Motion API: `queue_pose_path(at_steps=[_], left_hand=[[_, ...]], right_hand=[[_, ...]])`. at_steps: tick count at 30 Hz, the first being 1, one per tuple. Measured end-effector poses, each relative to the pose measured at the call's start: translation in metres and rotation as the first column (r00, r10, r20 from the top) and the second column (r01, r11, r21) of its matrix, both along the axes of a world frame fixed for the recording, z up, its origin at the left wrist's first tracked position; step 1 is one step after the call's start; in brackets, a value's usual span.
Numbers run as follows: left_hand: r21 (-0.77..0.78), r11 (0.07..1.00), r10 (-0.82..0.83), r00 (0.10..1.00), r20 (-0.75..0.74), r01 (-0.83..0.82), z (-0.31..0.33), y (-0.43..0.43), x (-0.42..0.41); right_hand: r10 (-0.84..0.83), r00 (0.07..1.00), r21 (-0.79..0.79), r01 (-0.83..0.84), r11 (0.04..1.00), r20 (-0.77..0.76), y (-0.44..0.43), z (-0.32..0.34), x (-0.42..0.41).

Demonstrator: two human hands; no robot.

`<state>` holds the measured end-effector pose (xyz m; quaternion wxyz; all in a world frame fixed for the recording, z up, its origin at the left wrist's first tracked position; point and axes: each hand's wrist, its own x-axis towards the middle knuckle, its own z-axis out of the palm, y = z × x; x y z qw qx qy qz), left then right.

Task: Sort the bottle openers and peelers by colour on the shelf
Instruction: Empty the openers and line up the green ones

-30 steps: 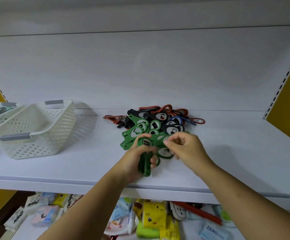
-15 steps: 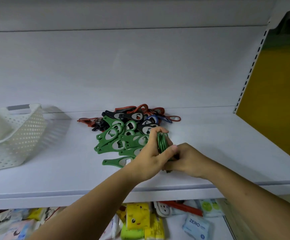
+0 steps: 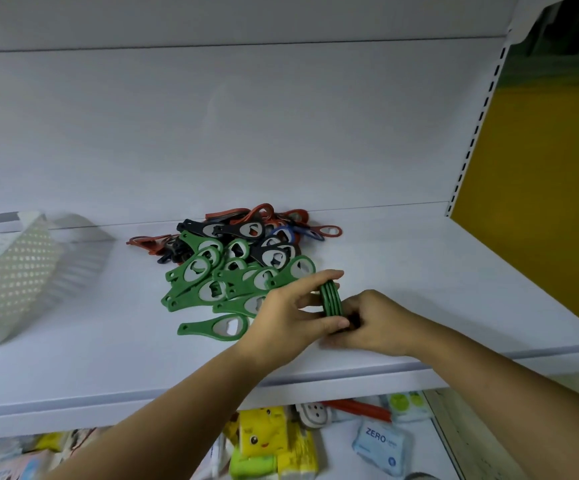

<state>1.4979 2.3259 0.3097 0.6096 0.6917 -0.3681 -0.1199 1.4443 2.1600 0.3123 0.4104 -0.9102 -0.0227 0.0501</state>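
Left hand (image 3: 288, 317) pinching, right hand (image 3: 372, 322) clasping edge-on stack of green plastic bottle openers (image 3: 331, 301); any slackening probably fanning them out.

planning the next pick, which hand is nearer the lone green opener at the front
Left. The left hand, gripping a green stack, sits just right of that opener; the right hand is farther right, beyond the stack.
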Motion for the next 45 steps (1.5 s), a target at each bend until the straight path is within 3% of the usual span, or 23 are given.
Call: queue_pose_path(at_steps=[9, 15, 18, 20, 22, 24, 25, 27, 36, 45], left_hand=[[-0.156, 0.984, -0.134, 0.948, -0.287, 0.092, 0.013, -0.008, 0.01], [-0.229, 0.964, -0.22, 0.897, -0.384, 0.138, 0.017, -0.038, 0.011], [-0.178, 0.966, -0.246, 0.876, -0.415, 0.188, 0.02, -0.062, 0.015], [-0.044, 0.974, -0.221, 0.883, -0.415, 0.223, 0.019, -0.08, 0.022], [0.193, 0.958, -0.153, 0.948, -0.279, 0.211, 0.016, -0.099, 0.025], [0.518, 0.853, -0.142, 0.983, 0.113, 0.063, 0.005, -0.116, 0.022], [0.605, 0.795, -0.187, 0.927, 0.326, -0.052, -0.003, -0.12, 0.018], [0.623, 0.765, -0.251, 0.817, 0.519, -0.161, -0.016, -0.124, 0.012], [0.537, 0.815, -0.164, 0.802, 0.574, -0.218, -0.031, -0.127, 0.019], [0.475, 0.856, -0.127, 0.806, 0.578, -0.206, -0.035, -0.13, 0.025]], right_hand=[[-0.012, 0.994, 0.085, 0.021, 0.996, -0.111, -0.014, 0.018, -0.004], [-0.168, 0.978, 0.124, 0.184, 0.975, -0.126, -0.038, 0.024, -0.012], [-0.28, 0.952, 0.083, 0.291, 0.953, -0.123, -0.06, 0.029, -0.015], [-0.357, 0.925, 0.055, 0.366, 0.929, -0.129, -0.078, 0.033, -0.018], [-0.431, 0.892, 0.026, 0.438, 0.899, -0.136, -0.099, 0.037, -0.02], [-0.508, 0.851, -0.038, 0.508, 0.861, -0.13, -0.122, 0.039, -0.017], [-0.549, 0.826, -0.075, 0.544, 0.836, -0.127, -0.136, 0.039, -0.014], [-0.621, 0.775, -0.157, 0.603, 0.782, -0.114, -0.161, 0.04, -0.004], [-0.759, 0.647, -0.354, 0.695, 0.626, -0.073, -0.235, 0.036, 0.052], [-0.771, 0.634, -0.438, 0.677, 0.591, -0.061, -0.269, 0.035, 0.091]])
